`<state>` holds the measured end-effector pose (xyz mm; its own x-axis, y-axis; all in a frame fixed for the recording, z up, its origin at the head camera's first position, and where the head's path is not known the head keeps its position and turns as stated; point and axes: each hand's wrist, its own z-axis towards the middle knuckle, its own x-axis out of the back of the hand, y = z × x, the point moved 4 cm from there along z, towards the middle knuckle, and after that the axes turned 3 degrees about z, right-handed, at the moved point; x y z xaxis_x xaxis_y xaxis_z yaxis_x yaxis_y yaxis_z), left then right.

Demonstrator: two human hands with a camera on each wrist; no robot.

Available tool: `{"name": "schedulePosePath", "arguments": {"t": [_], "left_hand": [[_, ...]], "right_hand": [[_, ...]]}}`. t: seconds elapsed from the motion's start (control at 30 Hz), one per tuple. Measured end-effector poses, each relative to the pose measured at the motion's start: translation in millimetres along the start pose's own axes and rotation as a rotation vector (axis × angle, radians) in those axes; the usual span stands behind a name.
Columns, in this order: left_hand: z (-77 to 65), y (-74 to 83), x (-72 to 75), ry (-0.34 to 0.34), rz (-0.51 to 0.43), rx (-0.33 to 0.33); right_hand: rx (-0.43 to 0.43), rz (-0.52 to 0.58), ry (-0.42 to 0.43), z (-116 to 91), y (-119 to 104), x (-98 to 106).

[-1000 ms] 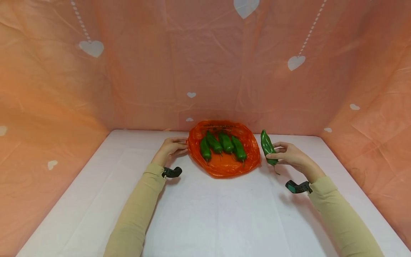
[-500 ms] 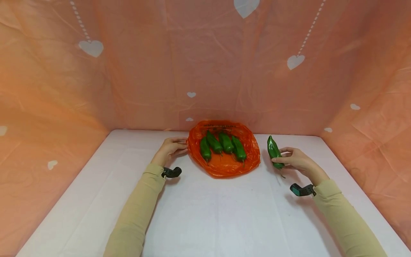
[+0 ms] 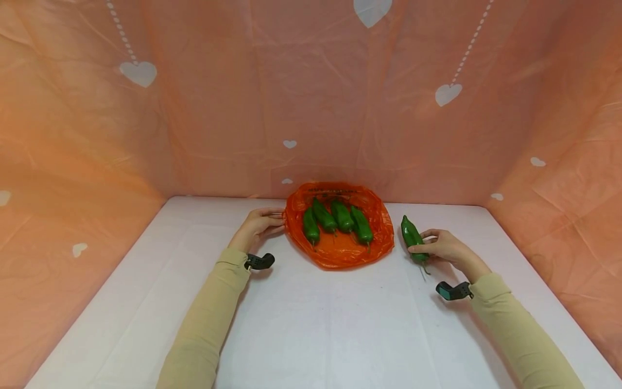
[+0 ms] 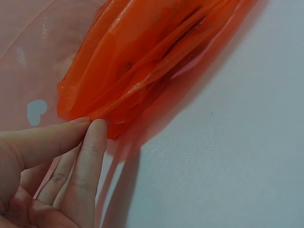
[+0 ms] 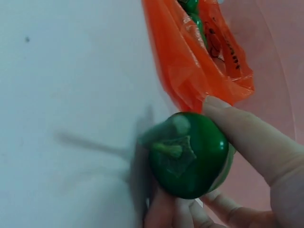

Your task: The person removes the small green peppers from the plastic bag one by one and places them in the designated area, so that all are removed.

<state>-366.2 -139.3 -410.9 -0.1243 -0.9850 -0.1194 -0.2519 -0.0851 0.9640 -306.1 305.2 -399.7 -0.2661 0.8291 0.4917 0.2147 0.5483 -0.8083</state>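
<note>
An orange plastic bag (image 3: pixel 335 258) lies spread at the back of the white table, its mouth facing up. Several green peppers (image 3: pixel 362 224) rest side by side inside it, stems toward the front. The left hand (image 3: pixel 255 227) pinches the bag's left edge between thumb and fingertips, as the left wrist view shows up close. Just right of the bag, the right hand (image 3: pixel 444 249) holds another green pepper (image 3: pixel 412 236) low over the table, tip pointing up and away. Its stem (image 5: pixel 168 149) faces the camera in the right wrist view; some fingers are hidden beneath it.
Pink-orange cloth (image 3: pixel 320 97) with white hearts hangs behind the table and along both sides. The white tabletop (image 3: pixel 325 324) stretches forward between the two sleeved arms. Each wrist wears a small black camera, the right one (image 3: pixel 454 290) close above the table.
The right hand has shifted a little rightward and lowered the green pepper toward the table, away from the bag. The left hand and the bag have stayed still.
</note>
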Motion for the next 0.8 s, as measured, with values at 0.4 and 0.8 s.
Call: {"name": "schedulePosePath", "arguments": {"t": [0.4,0.8], "left_hand": [[-5.7,5.0,-1.3,-0.017,0.009,-0.024],[-0.4,1.0,-0.3,0.019,0.011,0.019]], "right_hand": [[-0.020,-0.076,0.033,1.7,1.0,-2.5],[-0.013,-0.133,0.057,1.2,0.8,-0.8]]}}
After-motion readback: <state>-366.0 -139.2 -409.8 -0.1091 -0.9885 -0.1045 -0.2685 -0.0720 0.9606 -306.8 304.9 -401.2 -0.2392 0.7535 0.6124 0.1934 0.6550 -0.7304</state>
